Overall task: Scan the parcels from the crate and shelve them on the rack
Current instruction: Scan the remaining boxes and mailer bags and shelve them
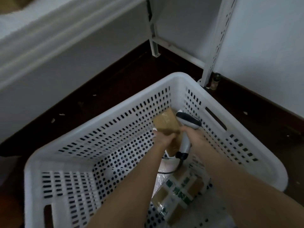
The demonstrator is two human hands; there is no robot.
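Scan step: left hand [164, 137] clasps parcel [167, 123], right hand [195, 134] clasps scanner [189, 122] at 3 o'clock; judge: turn label toward scanner, hold steady above crate [115, 104].

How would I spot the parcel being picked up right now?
Look inside the white perforated crate on the dark floor. Near its far corner, the left hand grips a plain brown parcel beside the scanner; the nearer parcel has green-printed tape.

two parcels [166, 125] (one taped [181, 193]), one scanner [187, 129], one crate [115, 106]
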